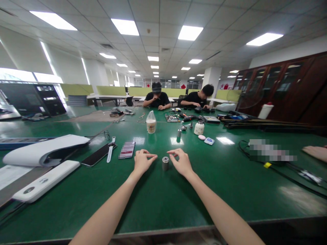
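A small grey metal cylinder point(165, 164) stands upright on the green table between my hands; its round top shows a hole or recess. On its left is my left hand point(143, 162), with thumb and index fingertip brought together just short of the cylinder. Anything pinched there is too small to make out. My right hand point(182, 162) hovers on the other side, fingers curved and thumb slightly apart from the index finger, with nothing visible in it. Neither hand appears to touch the cylinder. Farther back stands a second metal cylinder point(179, 133).
Left of me lie a phone point(127, 150), a white-strapped watch point(110, 149), a dark tablet-like device point(96, 155) and a white power strip point(47, 181). Ahead are a bagged cup point(151, 124) and a white jar point(199, 128). Cables point(283, 166) lie right. Two people sit opposite.
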Demonstrator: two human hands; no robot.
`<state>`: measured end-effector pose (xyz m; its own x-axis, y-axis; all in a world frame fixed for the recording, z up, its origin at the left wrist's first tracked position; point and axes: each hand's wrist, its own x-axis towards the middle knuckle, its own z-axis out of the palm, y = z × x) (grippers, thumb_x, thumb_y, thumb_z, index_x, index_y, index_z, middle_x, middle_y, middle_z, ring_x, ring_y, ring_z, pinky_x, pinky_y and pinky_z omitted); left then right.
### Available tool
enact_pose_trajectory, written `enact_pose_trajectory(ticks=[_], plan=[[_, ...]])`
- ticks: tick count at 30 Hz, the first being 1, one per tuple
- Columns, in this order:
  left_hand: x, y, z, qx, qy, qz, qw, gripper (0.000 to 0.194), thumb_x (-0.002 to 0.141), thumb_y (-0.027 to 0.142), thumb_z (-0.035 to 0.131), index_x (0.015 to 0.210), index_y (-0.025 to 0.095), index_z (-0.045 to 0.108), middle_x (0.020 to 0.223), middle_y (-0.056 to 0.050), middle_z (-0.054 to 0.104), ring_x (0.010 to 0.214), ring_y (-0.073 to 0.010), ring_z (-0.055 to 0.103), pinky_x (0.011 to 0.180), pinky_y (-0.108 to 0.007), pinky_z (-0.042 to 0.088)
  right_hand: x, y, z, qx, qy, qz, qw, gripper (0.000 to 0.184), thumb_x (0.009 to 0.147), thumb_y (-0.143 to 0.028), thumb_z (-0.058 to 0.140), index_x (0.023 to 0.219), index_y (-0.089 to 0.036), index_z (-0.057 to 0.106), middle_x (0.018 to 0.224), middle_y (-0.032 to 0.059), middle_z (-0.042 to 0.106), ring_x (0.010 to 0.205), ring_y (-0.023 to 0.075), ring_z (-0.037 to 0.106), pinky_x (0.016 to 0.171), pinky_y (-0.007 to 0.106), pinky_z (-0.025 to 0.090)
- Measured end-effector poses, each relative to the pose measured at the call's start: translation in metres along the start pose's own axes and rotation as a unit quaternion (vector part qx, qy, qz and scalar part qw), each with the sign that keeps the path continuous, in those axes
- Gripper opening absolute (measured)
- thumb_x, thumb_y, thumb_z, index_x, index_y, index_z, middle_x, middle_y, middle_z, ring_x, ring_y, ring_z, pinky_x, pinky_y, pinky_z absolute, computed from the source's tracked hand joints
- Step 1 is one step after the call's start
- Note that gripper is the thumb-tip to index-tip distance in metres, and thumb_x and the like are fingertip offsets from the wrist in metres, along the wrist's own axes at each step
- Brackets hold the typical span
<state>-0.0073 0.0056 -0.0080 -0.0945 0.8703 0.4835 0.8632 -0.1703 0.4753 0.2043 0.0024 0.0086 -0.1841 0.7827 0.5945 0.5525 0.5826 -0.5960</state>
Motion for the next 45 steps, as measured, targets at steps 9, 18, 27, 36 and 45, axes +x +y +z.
enact_pose_trajectory(ticks=[9, 18, 27, 36, 45], plan=[[-0.003, 0.0, 0.004, -0.006, 0.021, 0.029, 0.999, 0.017, 0.08, 0.044, 0.063, 0.085, 0.034, 0.076, 0.094, -0.006, 0.061, 0.097, -0.0266, 0.047, 0.084, -0.041, 0.04, 0.001, 0.0, 0.0, -0.007, -0.004, 0.005, 1.0, 0.02, 0.082, -0.022, 0.056, 0.094, -0.028, 0.071, 0.092, 0.0003, 0.064, 0.068, 0.0114, 0.057, 0.076, 0.029, 0.046], [-0.016, 0.039, -0.005, -0.114, 0.046, 0.169, 0.978, 0.017, 0.085, 0.037, 0.06, 0.089, 0.027, 0.073, 0.09, -0.003, 0.063, 0.095, -0.0203, 0.051, 0.086, -0.036, 0.041, 0.001, 0.001, 0.0, -0.007, -0.002, 0.005, 1.0, 0.02, 0.083, -0.024, 0.055, 0.094, -0.028, 0.071, 0.09, 0.0003, 0.064, 0.067, 0.0114, 0.057, 0.076, 0.029, 0.047], [-0.016, 0.039, -0.003, -0.124, 0.044, 0.168, 0.977, 0.018, 0.085, 0.037, 0.06, 0.09, 0.026, 0.073, 0.087, -0.003, 0.064, 0.093, -0.0204, 0.051, 0.085, -0.037, 0.041, 0.001, 0.002, 0.001, 0.0, 0.001, -0.001, 1.0, 0.02, 0.083, -0.023, 0.055, 0.094, -0.027, 0.071, 0.089, 0.0006, 0.065, 0.065, 0.011, 0.056, 0.074, 0.028, 0.047], [-0.019, 0.04, -0.003, -0.101, 0.062, 0.146, 0.982, 0.021, 0.088, 0.037, 0.055, 0.1, 0.028, 0.069, 0.098, -0.004, 0.062, 0.098, -0.0207, 0.051, 0.088, -0.037, 0.04, -0.001, -0.004, 0.0, 0.008, -0.012, -0.012, 1.0, 0.018, 0.082, -0.03, 0.06, 0.095, -0.026, 0.072, 0.088, 0.001, 0.065, 0.065, 0.0106, 0.058, 0.071, 0.026, 0.047], [-0.018, 0.036, -0.003, -0.1, 0.081, 0.106, 0.986, 0.019, 0.091, 0.029, 0.047, 0.096, 0.023, 0.064, 0.097, -0.004, 0.064, 0.097, -0.0215, 0.052, 0.088, -0.038, 0.04, -0.001, -0.008, -0.004, -0.021, -0.041, -0.006, 0.999, 0.017, 0.078, -0.042, 0.066, 0.083, -0.03, 0.076, 0.084, 0.0012, 0.064, 0.07, 0.0124, 0.059, 0.073, 0.027, 0.046]])
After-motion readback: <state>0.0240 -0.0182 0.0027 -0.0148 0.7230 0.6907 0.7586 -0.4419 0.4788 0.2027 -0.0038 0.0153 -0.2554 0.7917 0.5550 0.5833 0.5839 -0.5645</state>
